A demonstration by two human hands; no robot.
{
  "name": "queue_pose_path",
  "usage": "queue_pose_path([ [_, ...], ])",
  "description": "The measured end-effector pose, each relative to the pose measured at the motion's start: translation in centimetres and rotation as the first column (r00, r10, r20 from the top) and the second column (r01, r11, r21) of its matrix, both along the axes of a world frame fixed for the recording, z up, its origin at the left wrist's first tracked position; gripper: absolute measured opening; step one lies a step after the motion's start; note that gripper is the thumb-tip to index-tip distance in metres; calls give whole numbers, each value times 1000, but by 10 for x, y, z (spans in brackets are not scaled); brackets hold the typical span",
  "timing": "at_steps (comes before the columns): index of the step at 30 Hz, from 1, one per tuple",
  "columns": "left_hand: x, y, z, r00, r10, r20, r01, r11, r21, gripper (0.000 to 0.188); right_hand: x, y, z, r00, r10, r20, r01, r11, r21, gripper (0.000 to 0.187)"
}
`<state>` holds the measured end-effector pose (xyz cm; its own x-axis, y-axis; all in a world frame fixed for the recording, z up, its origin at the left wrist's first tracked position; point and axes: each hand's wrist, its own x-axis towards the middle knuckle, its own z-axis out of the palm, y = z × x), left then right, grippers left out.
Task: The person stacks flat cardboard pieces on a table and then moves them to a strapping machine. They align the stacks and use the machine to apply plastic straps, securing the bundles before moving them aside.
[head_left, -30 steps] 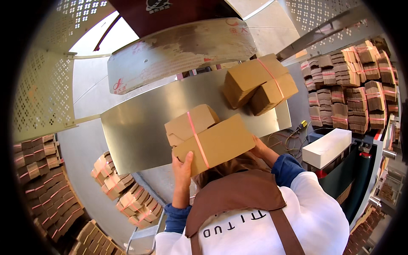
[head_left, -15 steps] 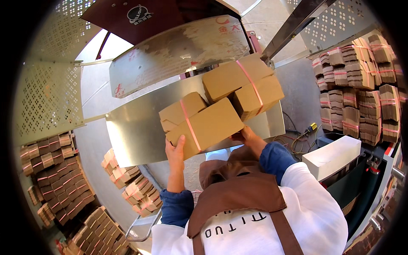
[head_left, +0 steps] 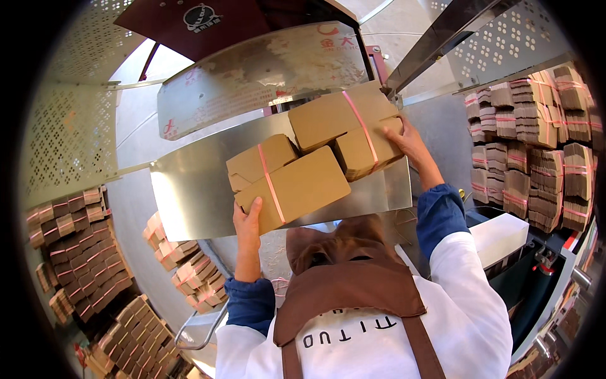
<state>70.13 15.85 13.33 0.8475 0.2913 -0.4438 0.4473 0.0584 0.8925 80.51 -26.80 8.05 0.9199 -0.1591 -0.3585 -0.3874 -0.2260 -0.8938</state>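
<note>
Two bundles of flat brown cardboard pieces, each tied with a pink strap, rest on a shiny metal table (head_left: 189,189). The left cardboard bundle (head_left: 309,183) is nearer me and slanted. My left hand (head_left: 247,218) grips its near left corner, thumb on top and the other fingers hidden beneath. Against it, farther right, lies the right cardboard bundle (head_left: 328,120). My right hand (head_left: 407,140) is closed around that bundle's right end, with the thumb over the top face and some fingers out of sight.
Beyond the table stands a machine with a dark red cover (head_left: 252,25) and a worn metal plate (head_left: 214,88). Perforated panels (head_left: 69,132) flank it. Strapped cardboard stacks (head_left: 530,126) stand right, with more stacks (head_left: 95,265) left. A white block (head_left: 502,239) sits near my right arm.
My right hand has moved from the near right corner of the left bundle out to the right end of the right bundle. My left hand keeps its grip.
</note>
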Motion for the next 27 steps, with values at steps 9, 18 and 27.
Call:
queue_pose_path([
  [9, 1, -5, -12, 1000, -3, -22, 4, 999, 33, 60, -7, 2, 17, 993, 108, 47, -113, 987, 112, 79],
  [18, 21, 4, -42, 984, -165, 73, 149, 971, 188, 76, -25, -13, -16, 991, 11, 135, -58, 937, 344, 78],
  [27, -8, -5, -33, 993, -114, 29, 98, 939, 329, 79, -67, -6, -16, 977, -45, -207, 79, 984, 159, 61],
])
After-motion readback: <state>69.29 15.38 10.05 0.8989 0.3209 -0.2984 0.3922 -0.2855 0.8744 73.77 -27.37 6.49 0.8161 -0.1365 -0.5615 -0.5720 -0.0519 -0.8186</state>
